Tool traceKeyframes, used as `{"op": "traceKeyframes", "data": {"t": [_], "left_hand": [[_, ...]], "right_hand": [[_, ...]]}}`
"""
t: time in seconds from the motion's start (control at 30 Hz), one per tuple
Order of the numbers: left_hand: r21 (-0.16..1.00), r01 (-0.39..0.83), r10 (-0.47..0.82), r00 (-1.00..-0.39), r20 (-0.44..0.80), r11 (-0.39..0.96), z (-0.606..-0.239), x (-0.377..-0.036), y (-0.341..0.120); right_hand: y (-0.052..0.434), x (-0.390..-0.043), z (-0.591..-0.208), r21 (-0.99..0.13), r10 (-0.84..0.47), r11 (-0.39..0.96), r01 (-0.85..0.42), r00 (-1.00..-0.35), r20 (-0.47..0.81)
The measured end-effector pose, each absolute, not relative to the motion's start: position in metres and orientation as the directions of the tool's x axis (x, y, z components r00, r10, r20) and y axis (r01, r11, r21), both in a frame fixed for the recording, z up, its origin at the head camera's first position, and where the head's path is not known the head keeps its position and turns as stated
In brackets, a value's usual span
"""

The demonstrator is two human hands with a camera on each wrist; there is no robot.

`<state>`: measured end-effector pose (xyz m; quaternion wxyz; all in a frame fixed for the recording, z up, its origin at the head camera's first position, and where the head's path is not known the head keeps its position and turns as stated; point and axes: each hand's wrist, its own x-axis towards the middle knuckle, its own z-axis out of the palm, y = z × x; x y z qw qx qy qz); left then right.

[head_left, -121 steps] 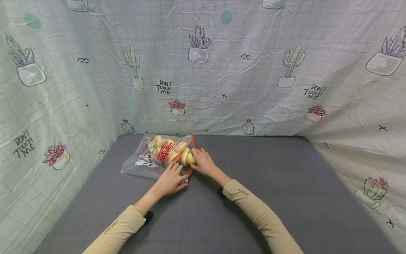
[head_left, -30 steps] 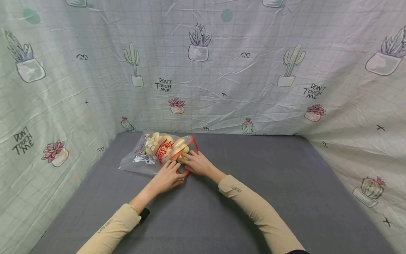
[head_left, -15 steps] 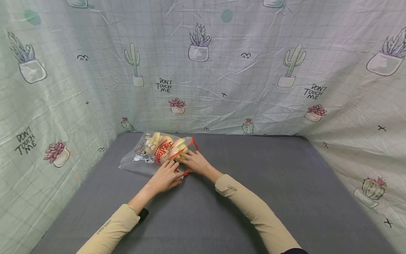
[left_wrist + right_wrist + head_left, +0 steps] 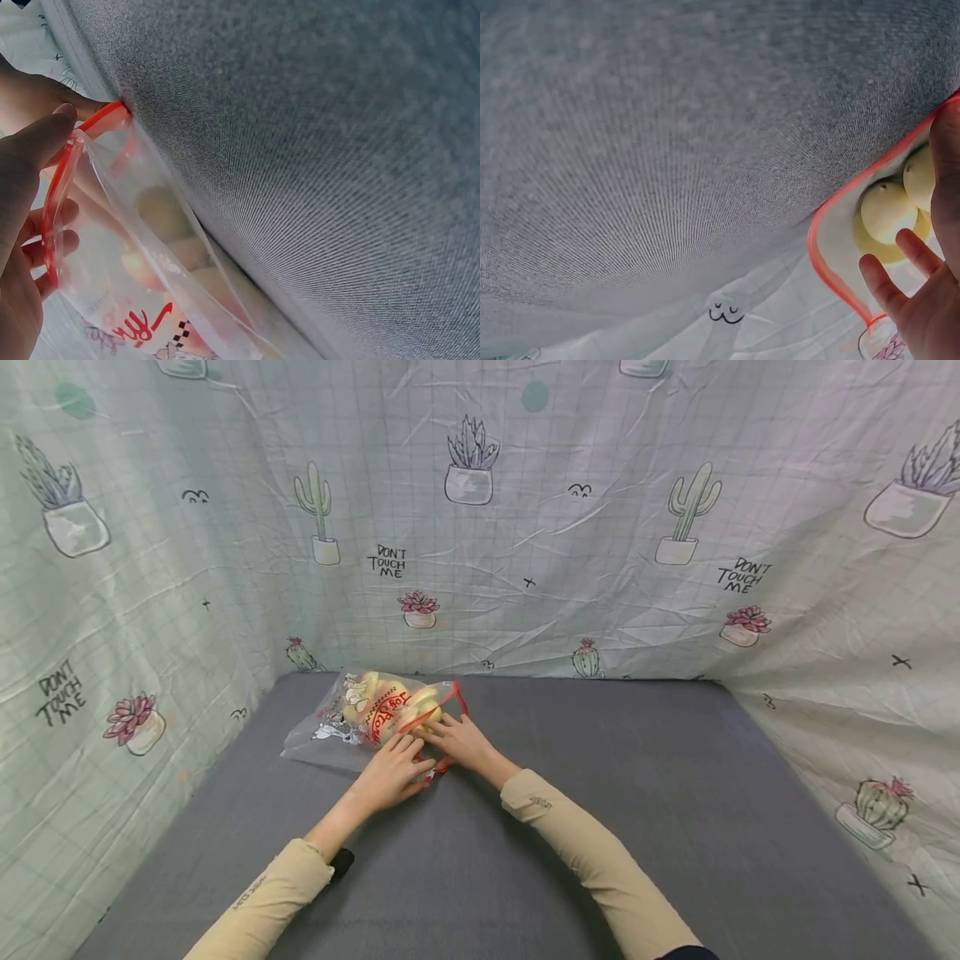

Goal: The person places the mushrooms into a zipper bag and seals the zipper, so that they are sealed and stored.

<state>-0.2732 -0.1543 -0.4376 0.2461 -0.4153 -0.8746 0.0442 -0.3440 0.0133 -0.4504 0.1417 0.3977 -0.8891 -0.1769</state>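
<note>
A clear zip bag [image 4: 386, 717] with red print and a red-edged mouth lies on the table, its mouth toward the right. Several pale yellow rounded things [image 4: 889, 212] with small dark dots are inside, blurred through the plastic in the left wrist view. My left hand [image 4: 390, 775] pinches the near side of the mouth, thumb and fingers on either side of the red edge [image 4: 49, 225]. At the mouth, my right hand [image 4: 465, 745] reaches in with extended fingers [image 4: 883, 285], close to the nearest yellow thing. Its palm is partly out of frame in the right wrist view.
The grey cloth-covered table [image 4: 637, 793] stretches right and in front of the bag. A hanging cloth with cactus prints [image 4: 525, 527] closes off the back and both sides, right behind the bag.
Since the earliest frame, the yellow thing at the mouth has moved left, deeper into the bag, and my right hand has followed it. My left hand has shifted slightly left, still at the bag's edge.
</note>
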Motion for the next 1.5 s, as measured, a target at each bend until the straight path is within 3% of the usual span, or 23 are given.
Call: {"op": "traceKeyframes", "data": {"t": [0.27,0.73,1.3,1.5], "left_hand": [[-0.287,0.695,0.745,-0.552,0.374,0.659,-0.441,-0.269,-0.153],[-0.290,0.702,0.747,-0.522,0.412,0.650,-0.441,-0.266,-0.151],[-0.281,0.695,0.739,-0.539,0.404,0.661,-0.442,-0.261,-0.150],[-0.297,0.702,0.747,-0.506,0.432,0.648,-0.442,-0.260,-0.151]], "right_hand": [[0.019,-0.344,-0.453,0.361,-0.753,0.636,-0.682,-0.651,0.097],[0.047,-0.336,-0.449,0.246,-0.773,0.633,-0.734,-0.615,0.153],[0.070,-0.330,-0.446,0.169,-0.791,0.607,-0.777,-0.569,0.223],[0.075,-0.326,-0.447,0.154,-0.789,0.608,-0.779,-0.569,0.233]]}}
